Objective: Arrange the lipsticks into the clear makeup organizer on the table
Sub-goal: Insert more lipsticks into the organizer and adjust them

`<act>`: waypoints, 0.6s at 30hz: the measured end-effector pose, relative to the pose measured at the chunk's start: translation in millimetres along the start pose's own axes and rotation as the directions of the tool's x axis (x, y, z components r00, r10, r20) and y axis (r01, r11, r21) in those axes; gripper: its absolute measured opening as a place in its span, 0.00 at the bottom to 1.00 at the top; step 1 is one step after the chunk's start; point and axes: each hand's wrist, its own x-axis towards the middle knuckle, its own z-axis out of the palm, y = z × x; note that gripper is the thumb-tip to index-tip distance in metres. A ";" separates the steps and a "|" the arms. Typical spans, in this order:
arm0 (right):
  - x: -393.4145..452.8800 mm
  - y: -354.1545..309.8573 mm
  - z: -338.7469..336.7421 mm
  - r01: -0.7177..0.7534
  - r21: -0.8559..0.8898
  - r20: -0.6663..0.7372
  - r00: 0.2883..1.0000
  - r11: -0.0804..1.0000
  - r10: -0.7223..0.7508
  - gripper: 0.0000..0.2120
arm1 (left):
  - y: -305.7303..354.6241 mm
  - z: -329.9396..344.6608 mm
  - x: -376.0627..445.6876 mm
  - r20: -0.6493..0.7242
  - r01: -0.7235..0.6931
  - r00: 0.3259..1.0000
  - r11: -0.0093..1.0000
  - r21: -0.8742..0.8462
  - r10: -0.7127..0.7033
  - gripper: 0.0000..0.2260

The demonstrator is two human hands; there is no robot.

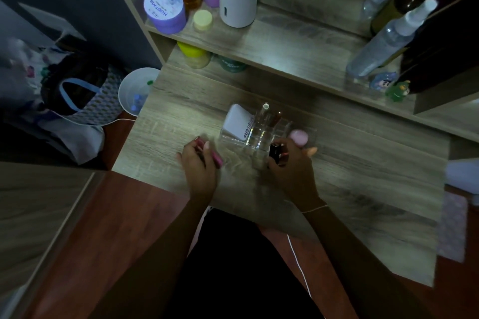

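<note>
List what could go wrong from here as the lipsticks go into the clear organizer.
1. The right hand holds a dark lipstick close against the clear organizer; a nudge might shift the light tray or tip the tubes already standing in it.
2. The left hand grips a pink lipstick near the table's left edge; a slip could send it to the floor.
3. Dim light makes the clear slots hard to see.
</note>
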 end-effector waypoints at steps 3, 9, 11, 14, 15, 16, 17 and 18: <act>0.7 -4.0 -1.0 -0.005 0.004 -0.003 1.000 1.000 0.005 0.13 | 5.6 -1.8 0.2 -0.007 -0.004 1.000 1.000 -0.028 0.004 0.08; 5.1 -13.1 -4.7 -0.007 0.054 -0.060 0.998 0.999 0.011 0.15 | 21.8 -3.8 1.9 -0.008 -0.120 0.993 0.991 -0.058 0.120 0.11; 8.9 -13.8 -9.0 0.003 0.072 -0.080 0.997 0.997 0.003 0.15 | 32.8 -2.4 2.5 -0.004 -0.174 0.985 0.982 -0.080 0.174 0.09; 14.6 -14.3 -15.3 0.002 0.084 -0.094 0.996 0.996 0.006 0.14 | 49.4 -0.5 4.8 -0.006 -0.275 0.961 0.955 -0.116 0.276 0.02; 16.4 -14.3 -17.2 0.001 0.088 -0.105 0.994 0.996 0.008 0.14 | 53.1 1.4 5.6 0.007 -0.317 0.948 0.944 -0.095 0.319 0.03; 18.3 -14.2 -19.1 0.001 0.091 -0.116 0.993 0.996 0.010 0.14 | 56.0 3.8 6.4 0.034 -0.347 0.936 0.935 -0.068 0.350 0.06; 20.1 -14.4 -21.0 -0.001 0.089 -0.127 0.992 0.996 0.012 0.14 | 58.3 6.8 7.5 0.065 -0.365 0.928 0.930 -0.036 0.367 0.08; 22.1 -14.7 -23.0 0.000 0.078 -0.137 0.990 0.997 0.011 0.14 | 59.7 9.9 9.1 0.090 -0.381 0.921 0.925 -0.008 0.380 0.09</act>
